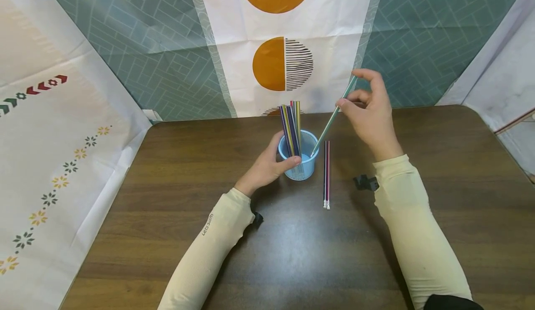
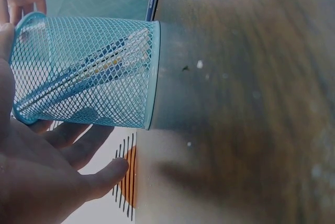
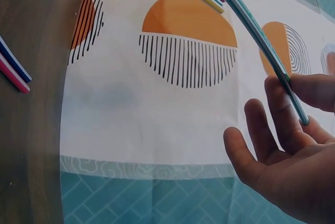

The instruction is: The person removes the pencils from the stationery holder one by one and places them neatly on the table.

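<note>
A light blue mesh pencil cup (image 1: 308, 167) stands on the table, with several striped pencils (image 1: 291, 126) leaning at its left side. My left hand (image 1: 267, 165) holds the cup from the left, thumb by the rim; the left wrist view shows its fingers around the mesh wall (image 2: 89, 67). Between thumb and fingers, my right hand (image 1: 372, 117) pinches a green pencil (image 1: 334, 115) near its upper end. That pencil slants down to the left, its lower end inside the cup's mouth. Two pencils (image 1: 326, 175), one dark and one reddish, lie side by side right of the cup.
The brown wooden table (image 1: 188, 198) ends at a patterned cloth (image 1: 167, 68) hanging behind it. A white cloth (image 1: 75, 161) with printed flowers is at the left. Dark wrist devices (image 1: 366, 182) show at both cuffs.
</note>
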The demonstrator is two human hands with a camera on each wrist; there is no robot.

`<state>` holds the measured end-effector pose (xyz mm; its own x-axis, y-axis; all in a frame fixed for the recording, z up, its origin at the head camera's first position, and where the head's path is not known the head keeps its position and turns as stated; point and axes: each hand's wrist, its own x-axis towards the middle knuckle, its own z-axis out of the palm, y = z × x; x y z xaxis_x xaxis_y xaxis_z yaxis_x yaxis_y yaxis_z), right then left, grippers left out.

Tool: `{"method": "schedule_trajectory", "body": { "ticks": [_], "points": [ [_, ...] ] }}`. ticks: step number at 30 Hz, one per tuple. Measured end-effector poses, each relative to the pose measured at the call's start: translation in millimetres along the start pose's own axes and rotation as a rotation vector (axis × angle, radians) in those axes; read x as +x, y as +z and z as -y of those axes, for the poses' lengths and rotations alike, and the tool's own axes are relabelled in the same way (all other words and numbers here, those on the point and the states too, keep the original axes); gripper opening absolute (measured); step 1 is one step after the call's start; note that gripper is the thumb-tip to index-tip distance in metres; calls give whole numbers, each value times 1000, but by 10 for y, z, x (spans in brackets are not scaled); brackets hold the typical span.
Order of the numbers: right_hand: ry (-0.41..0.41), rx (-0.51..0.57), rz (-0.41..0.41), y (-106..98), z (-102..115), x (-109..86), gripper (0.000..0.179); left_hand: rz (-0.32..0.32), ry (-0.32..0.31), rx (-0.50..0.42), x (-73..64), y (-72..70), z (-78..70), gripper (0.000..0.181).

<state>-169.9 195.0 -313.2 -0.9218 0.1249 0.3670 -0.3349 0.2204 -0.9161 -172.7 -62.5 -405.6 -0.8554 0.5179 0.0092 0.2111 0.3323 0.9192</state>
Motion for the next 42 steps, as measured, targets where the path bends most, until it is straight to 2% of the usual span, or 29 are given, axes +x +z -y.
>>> {"method": "schedule_trajectory", "body": {
  "ticks": [8, 20, 26, 34, 42],
  "points": [
    [-35, 87, -71, -66, 59, 7, 54, 2, 11, -3, 2, 1, 3, 83],
    [-32, 170, -81, -185, 64, 18, 54, 1, 22, -16, 6, 4, 35, 81],
    [33, 81, -71, -226, 18, 36, 57, 0, 16, -16, 6, 2, 36, 82],
    [129, -101, -10, -270, -55, 64, 57, -3, 8, 19, 11, 1, 23, 82],
    [155, -151, 79, -272, -137, 76, 49, 0, 9, 9, 9, -1, 20, 82]
  ]
}}
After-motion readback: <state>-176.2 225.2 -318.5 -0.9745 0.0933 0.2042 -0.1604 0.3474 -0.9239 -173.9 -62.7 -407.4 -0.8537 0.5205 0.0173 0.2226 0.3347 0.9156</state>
